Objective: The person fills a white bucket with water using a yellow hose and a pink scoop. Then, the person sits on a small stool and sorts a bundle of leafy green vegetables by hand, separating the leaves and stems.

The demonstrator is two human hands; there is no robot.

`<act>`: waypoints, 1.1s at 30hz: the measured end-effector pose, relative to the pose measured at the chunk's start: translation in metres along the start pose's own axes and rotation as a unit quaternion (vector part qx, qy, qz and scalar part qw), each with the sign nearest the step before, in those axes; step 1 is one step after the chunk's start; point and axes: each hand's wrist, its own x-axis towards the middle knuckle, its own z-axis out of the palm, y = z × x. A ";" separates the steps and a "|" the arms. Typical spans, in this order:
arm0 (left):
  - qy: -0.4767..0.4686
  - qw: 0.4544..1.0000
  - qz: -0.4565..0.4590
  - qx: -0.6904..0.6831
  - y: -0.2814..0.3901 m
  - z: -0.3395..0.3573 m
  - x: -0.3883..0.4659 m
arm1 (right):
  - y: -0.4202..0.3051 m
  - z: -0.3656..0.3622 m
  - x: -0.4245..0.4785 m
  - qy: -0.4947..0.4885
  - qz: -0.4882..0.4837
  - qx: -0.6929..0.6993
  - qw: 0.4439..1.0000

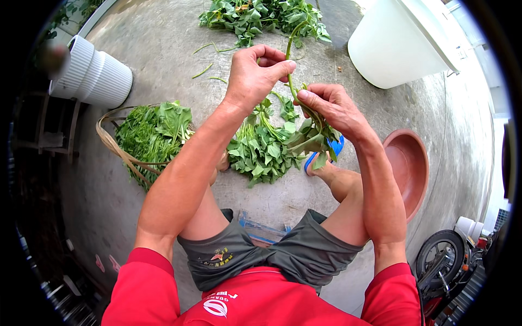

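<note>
Between the thumb and fingers of my left hand is pinched a long green stem, its upper end bending over to the right. My right hand grips the lower part of that stem, together with several leafy sweet potato stems whose broad leaves hang below the fingers. Under my hands, on the concrete between my feet, lies a heap of picked greens with stalks pointing away from me. A larger pile of leafy vines sits farther off on the floor.
To the left stands a woven basket of feathery greens, with a ribbed white pot behind. A big white tub is at the far right; nearer are a reddish-brown basin and a motorcycle wheel. Cut stem pieces litter the concrete.
</note>
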 end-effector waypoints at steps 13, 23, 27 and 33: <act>-0.026 0.997 -0.070 -0.035 0.009 -0.005 -0.005 | 0.011 0.005 0.011 0.140 -0.072 -0.004 0.987; -0.083 0.984 -0.128 -0.094 0.013 0.017 -0.018 | 0.014 -0.006 0.010 0.335 -0.115 0.053 0.934; -0.082 0.976 -0.137 -0.145 0.009 0.034 -0.024 | 0.022 -0.008 0.019 0.365 -0.142 0.052 0.919; -0.132 0.971 -0.165 -0.113 0.010 0.021 -0.032 | 0.032 -0.055 0.025 0.447 -0.104 0.225 0.859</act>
